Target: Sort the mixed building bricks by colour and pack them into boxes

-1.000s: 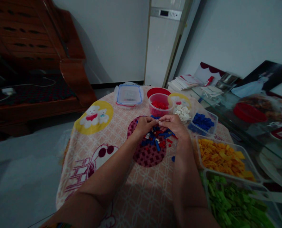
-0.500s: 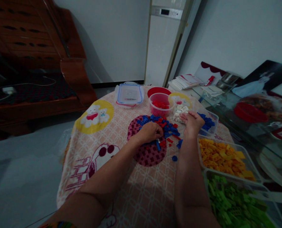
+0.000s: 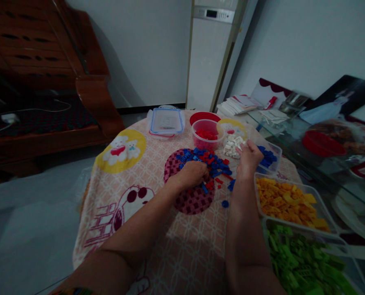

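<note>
While the left hand lies over the near-left edge of the loose mixed heap of red and blue toy bricks, the right hand is at the right edge of the white bricks. A second ago both hands met above the mixed heap; now they are well apart, each at a different group, and half a second has brought little further change. The left hand is palm down with its fingers curled toward the bricks; whether they pinch one cannot be told. The right hand's fingertips point at the white pile, seemingly touching it, though whether they grasp or have let go of a brick is unclear. Behind the mixed heap stands a clear tub of red bricks; beyond the right hand sits a container of blue ones. Both forearms stretch forward over the patterned tablecloth.
</note>
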A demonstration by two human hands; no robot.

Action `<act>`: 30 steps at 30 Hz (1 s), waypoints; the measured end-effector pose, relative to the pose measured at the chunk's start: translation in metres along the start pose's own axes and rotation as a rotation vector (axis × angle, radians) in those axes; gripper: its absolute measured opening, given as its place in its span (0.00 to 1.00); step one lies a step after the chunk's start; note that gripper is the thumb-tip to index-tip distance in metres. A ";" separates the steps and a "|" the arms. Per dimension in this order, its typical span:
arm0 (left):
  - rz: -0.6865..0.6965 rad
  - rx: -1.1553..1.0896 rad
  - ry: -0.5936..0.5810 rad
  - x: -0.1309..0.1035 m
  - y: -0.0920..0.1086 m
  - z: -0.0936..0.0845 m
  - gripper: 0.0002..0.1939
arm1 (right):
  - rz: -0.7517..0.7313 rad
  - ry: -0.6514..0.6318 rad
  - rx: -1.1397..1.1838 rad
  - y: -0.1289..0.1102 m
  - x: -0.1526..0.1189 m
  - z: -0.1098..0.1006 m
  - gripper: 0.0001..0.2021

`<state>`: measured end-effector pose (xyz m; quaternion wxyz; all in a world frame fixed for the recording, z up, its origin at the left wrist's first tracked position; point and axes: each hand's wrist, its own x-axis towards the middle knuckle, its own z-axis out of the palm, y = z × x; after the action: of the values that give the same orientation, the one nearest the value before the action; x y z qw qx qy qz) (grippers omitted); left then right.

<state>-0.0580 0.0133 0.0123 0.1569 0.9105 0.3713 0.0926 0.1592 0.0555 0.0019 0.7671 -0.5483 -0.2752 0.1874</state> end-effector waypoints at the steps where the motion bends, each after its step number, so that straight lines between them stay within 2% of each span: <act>1: -0.002 -0.007 0.002 0.000 0.000 0.000 0.10 | 0.006 0.000 0.000 -0.002 -0.001 0.000 0.20; 6: -0.006 -0.032 -0.005 -0.001 0.000 -0.001 0.08 | 0.042 -0.068 -0.017 -0.011 -0.006 0.002 0.16; 10: -0.015 -0.091 0.025 0.001 -0.003 -0.004 0.06 | 0.108 -0.244 -0.031 -0.025 -0.017 0.004 0.10; 13: -0.070 -0.252 0.142 0.003 -0.008 -0.007 0.04 | 0.159 -0.438 -0.086 -0.035 -0.028 0.004 0.09; 18: -0.206 -0.654 0.349 0.006 -0.019 -0.006 0.03 | 0.246 -0.783 -0.231 -0.040 -0.039 0.005 0.07; 22: -0.270 -0.769 0.490 0.007 -0.021 -0.003 0.04 | 0.280 -0.978 -0.328 -0.039 -0.045 0.007 0.09; 26: -0.258 -0.780 0.564 0.006 -0.019 -0.002 0.04 | 0.334 -1.061 -0.362 -0.041 -0.052 0.013 0.09; 30: -0.262 -0.751 0.597 0.006 -0.017 -0.001 0.04 | 0.382 -1.053 -0.345 -0.044 -0.057 0.019 0.07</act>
<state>-0.0648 0.0292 0.0072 0.3710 0.6707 0.4523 0.4561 0.1021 0.0212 0.0361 0.3793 -0.5383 -0.5423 0.5218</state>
